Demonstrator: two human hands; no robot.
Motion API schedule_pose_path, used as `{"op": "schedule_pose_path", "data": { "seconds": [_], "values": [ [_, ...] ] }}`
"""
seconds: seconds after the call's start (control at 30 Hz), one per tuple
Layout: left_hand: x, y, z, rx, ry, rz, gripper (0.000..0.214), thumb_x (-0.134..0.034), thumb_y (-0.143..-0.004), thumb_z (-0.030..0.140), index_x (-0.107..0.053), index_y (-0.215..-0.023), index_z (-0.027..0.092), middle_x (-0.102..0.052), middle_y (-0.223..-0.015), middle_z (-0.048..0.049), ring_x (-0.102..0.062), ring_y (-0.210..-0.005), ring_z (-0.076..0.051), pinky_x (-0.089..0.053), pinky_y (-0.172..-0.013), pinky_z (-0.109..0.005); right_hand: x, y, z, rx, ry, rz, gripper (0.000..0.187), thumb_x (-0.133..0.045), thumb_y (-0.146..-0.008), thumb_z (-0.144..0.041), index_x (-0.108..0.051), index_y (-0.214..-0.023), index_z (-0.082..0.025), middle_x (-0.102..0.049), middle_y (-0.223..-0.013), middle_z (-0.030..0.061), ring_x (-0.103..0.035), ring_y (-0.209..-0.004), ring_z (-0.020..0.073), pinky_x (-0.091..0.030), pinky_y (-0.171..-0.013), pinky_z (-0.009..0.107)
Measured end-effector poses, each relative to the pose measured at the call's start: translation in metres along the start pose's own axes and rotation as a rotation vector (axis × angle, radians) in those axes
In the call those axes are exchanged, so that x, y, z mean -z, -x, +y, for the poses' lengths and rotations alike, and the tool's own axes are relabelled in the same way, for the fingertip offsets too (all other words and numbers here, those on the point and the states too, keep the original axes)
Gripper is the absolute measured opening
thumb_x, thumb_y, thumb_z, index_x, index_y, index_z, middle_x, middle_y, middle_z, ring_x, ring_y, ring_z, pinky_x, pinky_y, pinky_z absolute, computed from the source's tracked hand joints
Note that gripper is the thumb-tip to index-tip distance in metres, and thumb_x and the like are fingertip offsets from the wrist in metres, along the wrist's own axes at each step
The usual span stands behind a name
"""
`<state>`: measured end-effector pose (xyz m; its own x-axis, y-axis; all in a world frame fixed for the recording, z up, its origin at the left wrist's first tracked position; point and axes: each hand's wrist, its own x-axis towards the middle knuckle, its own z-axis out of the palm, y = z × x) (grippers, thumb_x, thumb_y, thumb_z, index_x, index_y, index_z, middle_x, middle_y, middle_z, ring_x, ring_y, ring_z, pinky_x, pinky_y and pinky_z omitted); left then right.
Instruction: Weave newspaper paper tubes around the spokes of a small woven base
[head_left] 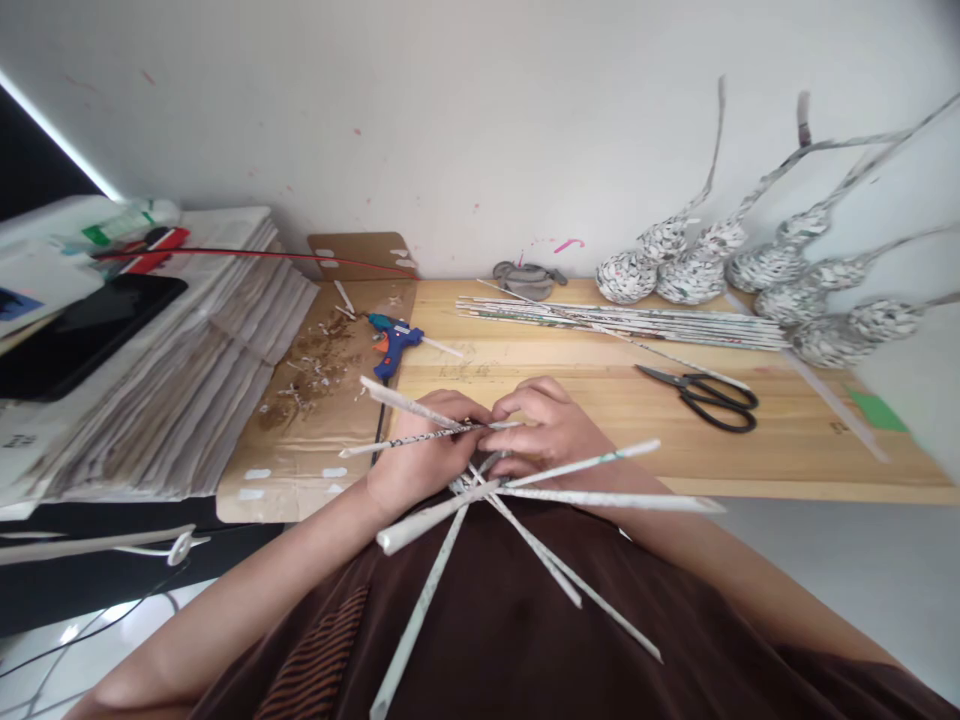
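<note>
Several rolled newspaper tubes (420, 590) cross each other and fan out in front of my body, over the table's front edge. My left hand (442, 440) is closed around tubes near the crossing, with two tube ends sticking out to its left. My right hand (540, 420) pinches a paper tube between thumb and fingers, close to my left fingertips. Other tubes spread toward my lap and to the right below both hands. The hands partly hide the middle where the tubes meet.
On the wooden table (525, 375) lie black scissors (712, 395), a bundle of paper tubes (622, 325), a grey pouch (525, 280) and a blue glue gun (395, 343) on cardboard (292, 450). Woven gourd shapes (690, 277) stand back right. Stacked newspapers (202, 370) and a phone (97, 335) are left.
</note>
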<state>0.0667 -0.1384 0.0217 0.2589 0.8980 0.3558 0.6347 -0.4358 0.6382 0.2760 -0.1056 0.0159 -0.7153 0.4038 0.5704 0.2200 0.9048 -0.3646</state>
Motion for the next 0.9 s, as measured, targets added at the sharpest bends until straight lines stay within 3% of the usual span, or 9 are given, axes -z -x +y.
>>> {"op": "schedule_pose_path", "data": {
  "seconds": [0.13,0.27,0.5,0.57,0.67,0.77,0.83,0.9],
  "values": [
    [-0.001,0.001,0.001,0.011,-0.025,-0.007,0.013,-0.065,-0.081,0.008,-0.075,-0.081,0.017,-0.076,-0.079,-0.0036,-0.07,-0.077,-0.018,-0.052,-0.071,-0.028,-0.001,-0.01,-0.004,0.046,-0.066,-0.061,0.021,-0.064,-0.096,-0.04,-0.076,-0.087,-0.025,-0.066,-0.093,0.0054,-0.053,-0.092,0.0198,-0.043,-0.088,0.037],
    [0.001,0.0,-0.002,0.061,0.071,-0.007,0.014,-0.065,-0.079,0.008,-0.075,-0.08,0.017,-0.076,-0.08,-0.0029,-0.07,-0.075,-0.017,-0.053,-0.071,-0.026,-0.004,-0.016,-0.008,0.028,-0.139,-0.001,0.019,-0.063,-0.096,-0.033,-0.07,-0.082,-0.022,-0.065,-0.079,0.0027,-0.055,-0.081,0.0181,-0.043,-0.082,0.036],
    [0.0,0.002,-0.007,0.212,0.178,-0.001,0.006,-0.07,-0.08,0.018,-0.075,-0.08,0.018,-0.076,-0.077,-0.002,-0.07,-0.069,-0.016,-0.052,-0.065,-0.024,-0.014,-0.005,-0.008,-0.291,-0.383,0.289,0.007,-0.07,-0.088,-0.026,-0.064,-0.088,-0.023,-0.067,-0.084,0.0007,-0.06,-0.079,0.0175,-0.045,-0.076,0.034],
    [-0.002,0.001,-0.006,0.221,0.179,-0.012,0.005,-0.07,-0.079,0.019,-0.075,-0.079,0.018,-0.076,-0.076,-0.0023,-0.07,-0.069,-0.016,-0.052,-0.065,-0.024,-0.013,-0.006,-0.007,-0.301,-0.34,0.22,0.012,-0.073,-0.086,-0.029,-0.064,-0.083,-0.022,-0.067,-0.081,0.0005,-0.06,-0.082,0.0184,-0.044,-0.078,0.034],
    [-0.002,-0.001,-0.006,0.247,0.224,-0.051,0.005,-0.069,-0.077,0.018,-0.074,-0.077,0.017,-0.075,-0.073,-0.0021,-0.068,-0.067,-0.015,-0.051,-0.062,-0.023,-0.006,-0.014,-0.006,-0.189,-0.137,0.049,0.017,-0.077,-0.082,-0.033,-0.065,-0.075,-0.022,-0.067,-0.072,-0.0004,-0.059,-0.086,0.021,-0.041,-0.086,0.039],
    [0.002,-0.004,-0.011,0.268,0.281,-0.1,0.004,-0.071,-0.075,0.02,-0.071,-0.075,0.016,-0.072,-0.068,-0.0014,-0.064,-0.06,-0.014,-0.05,-0.055,-0.023,0.0,-0.027,-0.009,-0.084,-0.043,0.025,0.01,-0.074,-0.084,-0.031,-0.071,-0.078,-0.023,-0.072,-0.079,0.0011,-0.059,-0.093,0.0238,-0.039,-0.089,0.043],
    [0.006,-0.005,-0.015,0.256,0.297,-0.123,0.009,-0.074,-0.072,0.023,-0.069,-0.07,0.017,-0.07,-0.063,-0.0006,-0.062,-0.057,-0.015,-0.05,-0.053,-0.024,-0.001,-0.036,-0.012,-0.137,-0.217,0.072,0.005,-0.069,-0.086,-0.026,-0.072,-0.083,-0.024,-0.074,-0.082,0.0017,-0.061,-0.091,0.0225,-0.043,-0.084,0.04],
    [0.01,-0.007,-0.018,0.251,0.294,-0.116,0.012,-0.076,-0.072,0.026,-0.069,-0.068,0.017,-0.07,-0.063,-0.0007,-0.063,-0.058,-0.015,-0.052,-0.054,-0.025,-0.003,-0.044,-0.013,-0.311,-0.548,0.105,0.011,-0.065,-0.09,-0.029,-0.07,-0.084,-0.022,-0.071,-0.076,0.0008,-0.062,-0.077,0.018,-0.048,-0.072,0.034]
  ]
}}
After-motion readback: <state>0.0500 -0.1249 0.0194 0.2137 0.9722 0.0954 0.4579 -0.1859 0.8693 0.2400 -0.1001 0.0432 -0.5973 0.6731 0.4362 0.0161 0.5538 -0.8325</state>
